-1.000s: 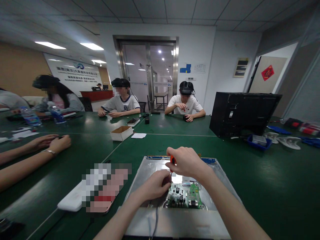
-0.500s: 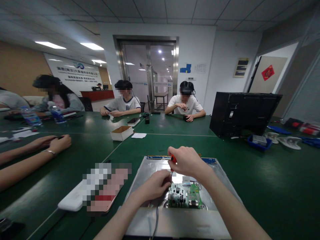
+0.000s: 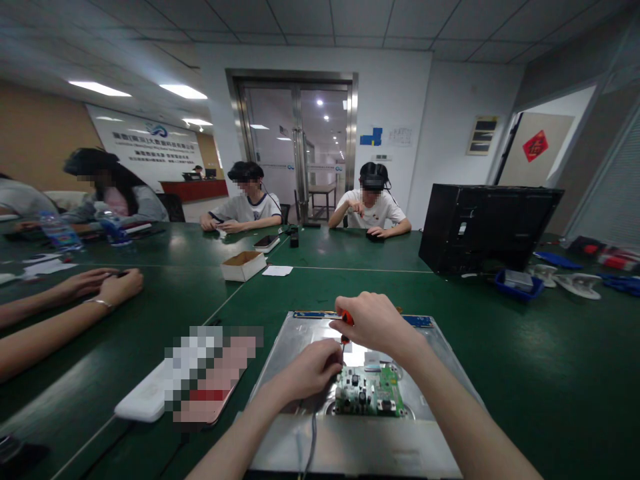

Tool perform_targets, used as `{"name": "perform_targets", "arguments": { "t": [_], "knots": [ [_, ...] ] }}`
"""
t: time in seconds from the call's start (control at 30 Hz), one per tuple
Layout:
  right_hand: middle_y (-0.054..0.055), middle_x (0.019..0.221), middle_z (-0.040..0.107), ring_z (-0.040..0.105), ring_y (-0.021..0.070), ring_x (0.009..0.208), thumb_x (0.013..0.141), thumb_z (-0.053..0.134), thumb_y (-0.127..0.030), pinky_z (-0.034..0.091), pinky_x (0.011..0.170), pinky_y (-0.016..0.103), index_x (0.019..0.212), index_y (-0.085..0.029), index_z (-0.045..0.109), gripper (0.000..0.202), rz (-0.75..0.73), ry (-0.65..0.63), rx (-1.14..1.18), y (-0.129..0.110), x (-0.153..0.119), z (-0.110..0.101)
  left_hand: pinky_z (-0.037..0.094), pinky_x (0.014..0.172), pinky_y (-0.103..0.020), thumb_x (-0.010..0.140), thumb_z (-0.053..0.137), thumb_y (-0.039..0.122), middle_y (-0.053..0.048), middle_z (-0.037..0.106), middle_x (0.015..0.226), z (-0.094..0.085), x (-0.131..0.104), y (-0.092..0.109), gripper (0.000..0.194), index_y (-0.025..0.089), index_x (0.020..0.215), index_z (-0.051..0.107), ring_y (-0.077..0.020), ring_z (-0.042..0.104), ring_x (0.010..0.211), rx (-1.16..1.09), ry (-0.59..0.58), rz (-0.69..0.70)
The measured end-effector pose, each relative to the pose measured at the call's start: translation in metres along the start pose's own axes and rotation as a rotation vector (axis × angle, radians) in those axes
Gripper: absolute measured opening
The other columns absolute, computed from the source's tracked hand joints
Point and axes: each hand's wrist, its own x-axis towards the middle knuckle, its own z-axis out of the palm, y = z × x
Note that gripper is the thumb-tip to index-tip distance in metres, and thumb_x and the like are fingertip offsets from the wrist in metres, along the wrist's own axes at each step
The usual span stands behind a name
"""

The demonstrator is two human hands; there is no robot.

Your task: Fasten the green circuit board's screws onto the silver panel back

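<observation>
My right hand point(image 3: 373, 323) is closed around the orange-red handle of a screwdriver point(image 3: 346, 320), held nearly upright. Its thin shaft points down to the upper left corner of a green circuit board point(image 3: 367, 392). Beside that corner my left hand point(image 3: 317, 365) is closed, thumb and fingers drawn together near the screwdriver's tip. Whatever they grip is hidden, and so is the tip itself. Under both hands lies a flat metal display panel point(image 3: 440, 373), with a blue circuit strip point(image 3: 419, 321) along its far edge. A grey cable point(image 3: 313, 440) runs down over the panel's near part.
Left of the panel lie a white power bank-like slab point(image 3: 145, 400) and a pink phone-like slab point(image 3: 220, 393). Further off stand an open cardboard box point(image 3: 243, 268) and a large black monitor housing point(image 3: 490, 223). A blue tray point(image 3: 520, 287) sits beside it. A co-worker's hands point(image 3: 117, 290) rest at left.
The fingers of my right hand have shifted slightly on the screwdriver's handle. My left hand has stayed nearly in place. Across the table, a co-worker's raised hand has moved a little.
</observation>
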Motion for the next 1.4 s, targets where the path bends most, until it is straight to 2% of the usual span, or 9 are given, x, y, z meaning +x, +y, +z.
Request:
{"name": "perform_targets", "arguments": {
  "t": [0.07, 0.17, 0.4, 0.7, 1.0, 1.17, 1.3, 1.4],
  "knots": [
    [0.003, 0.084, 0.07, 0.065, 0.0203, 0.076, 0.087, 0.051, -0.036, 0.03, 0.055, 0.027, 0.097, -0.025, 0.058, 0.017, -0.012, 0.001, 0.012, -0.0004, -0.0009, -0.0003, 0.041, 0.07, -0.03, 0.081, 0.047, 0.015, -0.004, 0.061, 0.086, 0.0005, -0.0003, -0.001, 0.007, 0.018, 0.083, 0.054, -0.0185, 0.053, 0.078, -0.004, 0.001, 0.008],
    [0.003, 0.088, 0.07, 0.064, 0.0202, 0.078, 0.08, 0.056, -0.028, 0.03, 0.056, 0.027, 0.103, -0.024, 0.054, 0.024, -0.034, -0.017, 0.053, -0.0013, -0.0024, -0.0012, 0.042, 0.073, -0.031, 0.081, 0.048, 0.015, -0.005, 0.062, 0.09, 0.0017, -0.0004, -0.0036, 0.011, 0.018, 0.088, 0.056, -0.0187, 0.054, 0.081, -0.019, 0.009, 0.025],
    [0.003, 0.085, 0.07, 0.065, 0.0215, 0.078, 0.086, 0.052, -0.04, 0.03, 0.056, 0.027, 0.1, -0.024, 0.056, 0.021, -0.012, 0.003, 0.038, -0.0002, -0.0012, 0.0021, 0.041, 0.069, -0.029, 0.082, 0.048, 0.017, -0.004, 0.061, 0.088, 0.0007, 0.0002, -0.0042, 0.008, 0.017, 0.086, 0.055, -0.0181, 0.054, 0.079, -0.032, -0.017, 0.009],
    [0.004, 0.087, 0.07, 0.065, 0.021, 0.078, 0.085, 0.051, -0.034, 0.032, 0.058, 0.027, 0.102, -0.025, 0.056, 0.019, -0.008, -0.009, 0.026, -0.0009, -0.0001, 0.0014, 0.041, 0.07, -0.03, 0.083, 0.048, 0.018, -0.004, 0.061, 0.087, 0.0011, -0.0004, -0.0046, 0.007, 0.018, 0.086, 0.055, -0.0184, 0.054, 0.079, -0.023, -0.014, -0.018],
    [0.003, 0.088, 0.07, 0.065, 0.0217, 0.079, 0.082, 0.053, -0.027, 0.032, 0.058, 0.027, 0.107, -0.024, 0.053, 0.025, -0.036, -0.001, 0.062, -0.0012, -0.001, 0.0027, 0.04, 0.07, -0.029, 0.084, 0.047, 0.017, -0.004, 0.061, 0.091, 0.003, 0.0002, -0.0073, 0.009, 0.018, 0.089, 0.054, -0.0178, 0.053, 0.079, -0.017, -0.01, 0.021],
    [0.004, 0.087, 0.07, 0.065, 0.022, 0.079, 0.088, 0.051, -0.045, 0.032, 0.058, 0.027, 0.099, -0.025, 0.056, 0.024, -0.03, 0.007, 0.041, 0.0, 0.0002, 0.004, 0.04, 0.07, -0.029, 0.082, 0.047, 0.015, -0.004, 0.061, 0.089, 0.001, 0.0003, -0.003, 0.008, 0.018, 0.086, 0.054, -0.018, 0.053, 0.078, -0.024, -0.003, 0.027],
    [0.002, 0.084, 0.07, 0.064, 0.0201, 0.076, 0.086, 0.051, -0.033, 0.028, 0.055, 0.027, 0.096, -0.025, 0.056, 0.015, -0.027, 0.012, 0.032, -0.0002, 0.0006, 0.0047, 0.04, 0.07, -0.029, 0.082, 0.047, 0.015, -0.004, 0.06, 0.088, 0.0, 0.0003, -0.0023, 0.008, 0.018, 0.085, 0.054, -0.0183, 0.053, 0.079, -0.022, -0.015, 0.021],
    [0.002, 0.082, 0.069, 0.063, 0.0199, 0.074, 0.08, 0.053, -0.029, 0.025, 0.052, 0.027, 0.098, -0.025, 0.054, 0.018, -0.038, 0.032, 0.04, -0.0002, -0.0002, 0.0047, 0.04, 0.07, -0.029, 0.082, 0.046, 0.015, -0.004, 0.06, 0.089, 0.0008, 0.0006, -0.0043, 0.008, 0.018, 0.086, 0.053, -0.0185, 0.053, 0.079, -0.016, -0.016, 0.025]
  ]
}}
